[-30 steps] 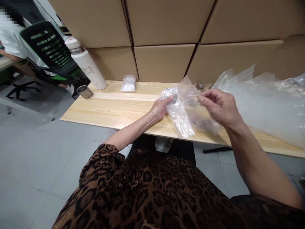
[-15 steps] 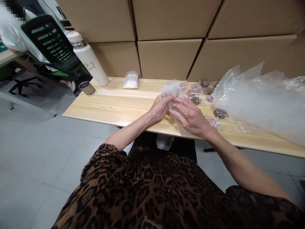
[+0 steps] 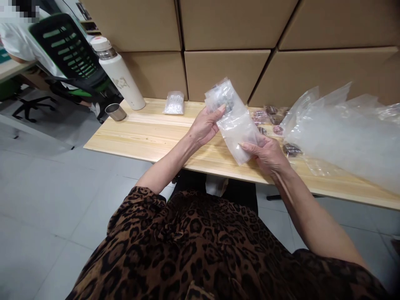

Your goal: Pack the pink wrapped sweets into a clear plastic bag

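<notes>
A clear plastic bag point(image 3: 236, 129), stretched out at a slant above the wooden table, is held between my two hands. My left hand point(image 3: 204, 127) pinches its upper part, thumb on top, near a greyish-green content that I cannot make out. The lower right side of the bag is gripped by my right hand point(image 3: 268, 154), thumb across its face. Just behind and right of my right hand lie several small wrapped packets, one of them dark brown point(image 3: 292, 149) and another pinkish point(image 3: 278, 130).
A large pile of clear plastic bags point(image 3: 346, 133) covers the table's right part. Stacked cardboard boxes point(image 3: 225, 75) wall off the back. To the left stand a white bottle point(image 3: 121, 79), a metal cup point(image 3: 115, 112) and a small clear packet point(image 3: 174, 103). A person point(image 3: 21, 41) sits beyond.
My hands have moved apart, and the bunched bag between them is now spread out flat and raised. My right hand has shifted right and down along it.
</notes>
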The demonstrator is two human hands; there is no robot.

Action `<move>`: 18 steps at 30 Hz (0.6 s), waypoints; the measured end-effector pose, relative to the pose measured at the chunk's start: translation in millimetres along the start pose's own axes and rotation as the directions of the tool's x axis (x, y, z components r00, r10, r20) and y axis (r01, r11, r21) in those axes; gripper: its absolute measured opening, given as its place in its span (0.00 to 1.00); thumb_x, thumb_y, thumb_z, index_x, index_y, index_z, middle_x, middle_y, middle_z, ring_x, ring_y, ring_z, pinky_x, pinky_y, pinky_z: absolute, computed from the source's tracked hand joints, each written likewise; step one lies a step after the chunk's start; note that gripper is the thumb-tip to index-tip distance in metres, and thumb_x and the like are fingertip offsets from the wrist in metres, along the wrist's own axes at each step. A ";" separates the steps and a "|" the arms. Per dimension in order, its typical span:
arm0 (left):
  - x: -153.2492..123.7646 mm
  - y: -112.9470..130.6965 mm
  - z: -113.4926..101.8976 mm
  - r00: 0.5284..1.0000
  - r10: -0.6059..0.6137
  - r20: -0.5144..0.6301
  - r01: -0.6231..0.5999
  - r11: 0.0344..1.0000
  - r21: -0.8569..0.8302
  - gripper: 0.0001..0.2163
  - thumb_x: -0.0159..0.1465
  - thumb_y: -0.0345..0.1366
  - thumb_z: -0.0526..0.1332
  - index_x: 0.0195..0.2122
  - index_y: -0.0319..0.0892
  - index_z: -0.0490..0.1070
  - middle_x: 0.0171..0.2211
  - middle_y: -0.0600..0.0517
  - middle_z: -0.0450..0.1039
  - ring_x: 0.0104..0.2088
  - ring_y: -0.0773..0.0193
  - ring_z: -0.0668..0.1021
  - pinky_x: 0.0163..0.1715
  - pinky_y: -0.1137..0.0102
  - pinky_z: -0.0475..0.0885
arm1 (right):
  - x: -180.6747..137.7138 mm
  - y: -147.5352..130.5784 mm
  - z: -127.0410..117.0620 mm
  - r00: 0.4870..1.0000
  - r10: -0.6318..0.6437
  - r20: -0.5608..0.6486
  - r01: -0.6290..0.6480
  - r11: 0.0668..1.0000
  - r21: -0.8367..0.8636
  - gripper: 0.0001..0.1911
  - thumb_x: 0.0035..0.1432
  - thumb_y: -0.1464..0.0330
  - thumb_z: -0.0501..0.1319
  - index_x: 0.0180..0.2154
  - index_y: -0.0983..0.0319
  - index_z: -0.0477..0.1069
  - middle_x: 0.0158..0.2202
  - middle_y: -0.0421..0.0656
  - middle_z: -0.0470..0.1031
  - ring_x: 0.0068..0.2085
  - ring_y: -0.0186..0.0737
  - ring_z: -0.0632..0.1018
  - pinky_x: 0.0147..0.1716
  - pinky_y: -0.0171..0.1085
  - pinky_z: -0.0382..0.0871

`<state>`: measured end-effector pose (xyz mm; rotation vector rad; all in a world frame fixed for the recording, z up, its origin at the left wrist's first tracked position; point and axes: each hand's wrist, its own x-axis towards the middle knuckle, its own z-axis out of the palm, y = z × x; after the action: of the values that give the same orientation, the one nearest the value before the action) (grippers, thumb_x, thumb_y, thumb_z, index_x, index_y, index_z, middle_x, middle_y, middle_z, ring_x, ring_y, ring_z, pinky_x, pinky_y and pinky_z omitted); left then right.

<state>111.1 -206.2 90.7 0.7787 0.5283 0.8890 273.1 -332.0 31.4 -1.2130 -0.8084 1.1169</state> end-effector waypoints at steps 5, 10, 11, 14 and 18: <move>-4.1 4.3 0.8 1.000 0.000 -0.006 0.000 0.999 0.036 0.18 0.69 0.26 0.68 0.60 0.42 0.77 0.48 0.48 0.86 0.62 0.51 0.82 0.62 0.55 0.78 | 6.7 -11.5 -10.9 0.992 -0.022 0.121 0.034 0.994 -0.100 0.31 0.46 0.59 0.82 0.52 0.56 0.80 0.49 0.46 0.85 0.54 0.51 0.83 0.55 0.50 0.81; -10.8 -8.5 11.7 0.999 0.030 -0.014 -0.029 0.999 0.041 0.27 0.63 0.35 0.77 0.63 0.47 0.76 0.51 0.47 0.85 0.62 0.46 0.82 0.61 0.54 0.79 | 15.9 -21.7 4.9 0.981 -0.165 0.104 0.179 0.974 -0.140 0.40 0.37 0.57 0.86 0.53 0.53 0.78 0.53 0.43 0.83 0.55 0.52 0.83 0.57 0.52 0.80; -11.0 -10.1 12.8 0.999 0.049 -0.017 -0.049 0.998 0.036 0.27 0.63 0.36 0.76 0.64 0.48 0.75 0.51 0.47 0.85 0.63 0.46 0.82 0.61 0.54 0.79 | 16.8 -23.4 7.3 0.981 -0.154 0.116 0.172 0.970 -0.172 0.38 0.37 0.56 0.85 0.51 0.54 0.79 0.51 0.43 0.84 0.53 0.52 0.83 0.56 0.53 0.81; -8.6 -8.1 11.2 0.994 0.094 -0.054 -0.092 0.995 0.040 0.27 0.64 0.36 0.76 0.64 0.47 0.75 0.51 0.46 0.85 0.62 0.45 0.82 0.58 0.52 0.80 | 18.4 -29.1 3.7 0.982 -0.101 0.162 0.147 0.943 -0.298 0.27 0.42 0.52 0.83 0.41 0.57 0.81 0.40 0.44 0.83 0.43 0.51 0.83 0.47 0.52 0.84; -3.3 3.7 2.3 0.980 0.178 -0.091 -0.171 0.982 0.080 0.21 0.67 0.33 0.73 0.61 0.45 0.75 0.51 0.47 0.84 0.62 0.48 0.81 0.58 0.56 0.79 | 21.3 -35.4 -16.9 0.963 -0.259 0.072 0.264 0.862 -0.433 0.20 0.53 0.49 0.78 0.37 0.57 0.80 0.35 0.43 0.80 0.42 0.48 0.82 0.48 0.52 0.83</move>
<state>109.2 -208.3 95.4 0.8597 0.5874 1.0800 302.8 -316.2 60.7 -1.4143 -1.2428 0.7358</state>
